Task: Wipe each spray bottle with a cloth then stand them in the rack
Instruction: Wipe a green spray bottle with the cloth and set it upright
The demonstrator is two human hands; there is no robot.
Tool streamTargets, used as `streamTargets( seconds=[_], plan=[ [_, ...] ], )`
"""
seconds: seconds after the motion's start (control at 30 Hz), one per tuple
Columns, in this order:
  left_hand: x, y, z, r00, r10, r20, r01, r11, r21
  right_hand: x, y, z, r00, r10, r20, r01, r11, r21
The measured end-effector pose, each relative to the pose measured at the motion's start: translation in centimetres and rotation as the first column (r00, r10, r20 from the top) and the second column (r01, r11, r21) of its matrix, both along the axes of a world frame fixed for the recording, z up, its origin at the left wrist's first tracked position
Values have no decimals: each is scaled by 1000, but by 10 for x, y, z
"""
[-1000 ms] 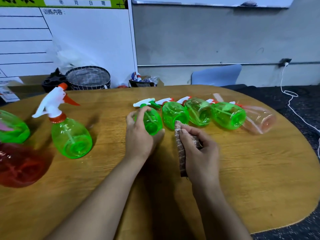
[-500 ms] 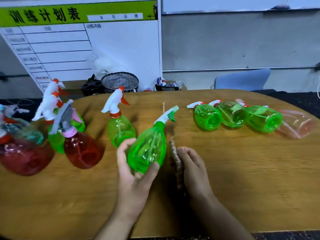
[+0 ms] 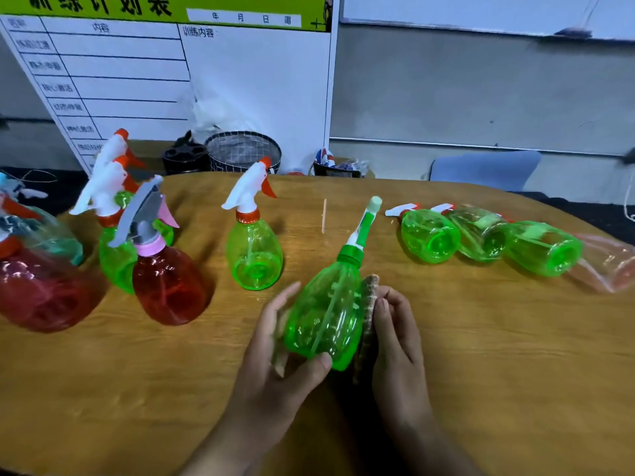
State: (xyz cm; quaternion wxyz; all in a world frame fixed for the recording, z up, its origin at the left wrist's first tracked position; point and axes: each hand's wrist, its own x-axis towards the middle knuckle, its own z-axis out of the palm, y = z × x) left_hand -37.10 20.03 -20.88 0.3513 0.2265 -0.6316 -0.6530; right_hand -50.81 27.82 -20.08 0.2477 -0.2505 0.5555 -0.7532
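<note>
left hand (image 3: 275, 365) grips the green bottle (image 3: 326, 317); right hand (image 3: 395, 334) fingers press the cloth (image 3: 368, 314) at its 3 o'clock flank; best to rotate the bottle slowly, covering every side.

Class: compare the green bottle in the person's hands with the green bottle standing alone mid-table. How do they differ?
The held bottle is tilted in the left hand; the standing bottle is upright, untouched. The held one has a green-and-white sprayer, the standing one white and orange. A cloth presses only the held one. Both are clear green.
</note>
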Motion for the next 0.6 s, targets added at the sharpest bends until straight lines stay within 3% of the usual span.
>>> streamTargets(
  seconds=[0.1, 0.23, 0.37, 0.5, 0.6],
  plan=[
    [-2, 5, 2, 1000, -22, 18, 21, 1000, 19, -1, -1, -3, 996, -28, -84, 26, 999, -30],
    [-6, 12, 3, 996, 83, 19, -84, 996, 29, 0, -2, 2, 966, -25, -258, 23, 1000, -10],
    [-3, 10, 0, 999, 44, 12, -44, 999, 15, -12, -3, 18, 914, -89, -397, 78, 996, -42],
    [-1, 11, -7, 1000, -11, 9, 12, 997, -81, -21, -2, 25, 759, -57, -649, 129, 990, 63],
    [-2, 11, -8, 999, -25, -23, 24, 999, -44, -17, 0, 21, 647, 48, -761, 140, 974, 180]
  ],
)
